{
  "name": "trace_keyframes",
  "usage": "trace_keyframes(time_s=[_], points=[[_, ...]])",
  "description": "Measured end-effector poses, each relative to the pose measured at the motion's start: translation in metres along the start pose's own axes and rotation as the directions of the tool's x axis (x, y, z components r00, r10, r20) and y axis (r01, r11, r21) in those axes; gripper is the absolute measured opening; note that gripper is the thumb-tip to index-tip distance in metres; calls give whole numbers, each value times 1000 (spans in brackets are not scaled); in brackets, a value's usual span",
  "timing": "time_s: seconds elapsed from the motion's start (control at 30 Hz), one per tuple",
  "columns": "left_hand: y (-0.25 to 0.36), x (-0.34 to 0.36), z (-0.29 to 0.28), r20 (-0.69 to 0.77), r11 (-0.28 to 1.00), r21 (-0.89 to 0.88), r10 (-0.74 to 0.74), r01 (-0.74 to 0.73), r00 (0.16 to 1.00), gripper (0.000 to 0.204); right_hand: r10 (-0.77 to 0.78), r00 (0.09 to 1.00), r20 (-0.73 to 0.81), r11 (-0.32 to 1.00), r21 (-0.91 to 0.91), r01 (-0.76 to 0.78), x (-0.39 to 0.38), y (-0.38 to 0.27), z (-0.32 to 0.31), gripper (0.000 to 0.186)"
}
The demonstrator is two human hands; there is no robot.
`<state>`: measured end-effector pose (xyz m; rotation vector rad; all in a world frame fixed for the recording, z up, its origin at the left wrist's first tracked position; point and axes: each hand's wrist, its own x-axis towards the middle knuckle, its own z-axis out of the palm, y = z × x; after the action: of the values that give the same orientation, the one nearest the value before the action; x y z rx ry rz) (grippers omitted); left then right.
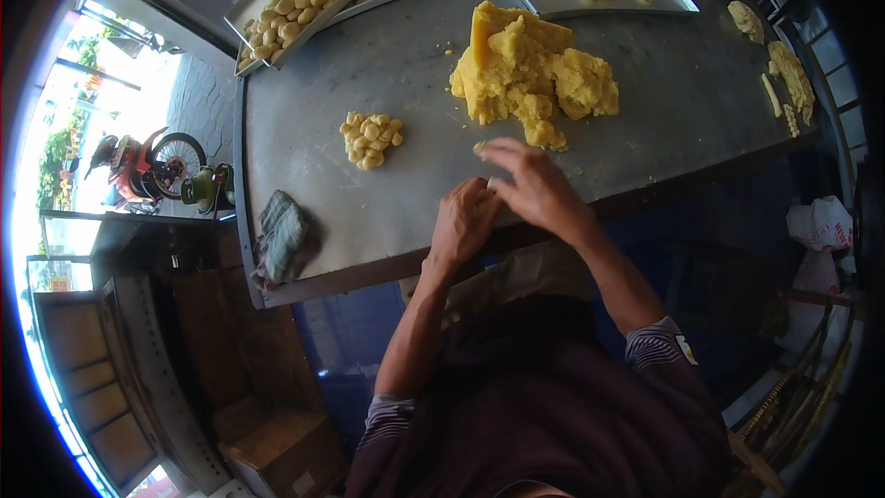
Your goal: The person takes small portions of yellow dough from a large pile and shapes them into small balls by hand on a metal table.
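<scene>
One metal table point(415, 111) bears one yellow mound point(512, 65); left fingers point(476, 195) curled, contents hidden, right fingers point(503, 146) spread.

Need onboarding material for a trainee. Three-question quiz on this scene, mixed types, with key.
1. True or false: the small pile of balls lies to the left of the big yellow heap.
2. Multiple choice: which is closest to the right grip?
a) a tray
b) the big yellow heap
c) the motorbike
3. Open: what lies at the left corner of the table, on the person's side?

Key:
1. True.
2. b.
3. A crumpled cloth.
</scene>
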<state>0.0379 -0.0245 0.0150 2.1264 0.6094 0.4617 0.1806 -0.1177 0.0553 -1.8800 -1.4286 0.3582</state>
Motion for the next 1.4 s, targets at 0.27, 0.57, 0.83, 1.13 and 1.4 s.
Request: trace_keyframes(time_s=[0.27,0.57,0.83,1.13,1.4], points=[[-29,0,-1,21,788,-594,-186,162,982,39,115,990,-81,970,-205,-129,18,68,-38,53],[-23,-12,-28,5,951,-294,-96,93,995,20,-8,938,-348,975,-210,-70,-46,67,0,36],[-19,0,-37,-111,927,350,186,-137,976,12,75,871,-486,901,-340,-268,-19,58,22,36],[0,49,-68,-139,932,114,-327,343,935,23,190,944,-271,960,-152,-236,-4,62,-17,71],[-37,42,-48,-223,846,532,168,-24,960,23,163,963,-214,935,-278,-220,-30,49,-10,61]])
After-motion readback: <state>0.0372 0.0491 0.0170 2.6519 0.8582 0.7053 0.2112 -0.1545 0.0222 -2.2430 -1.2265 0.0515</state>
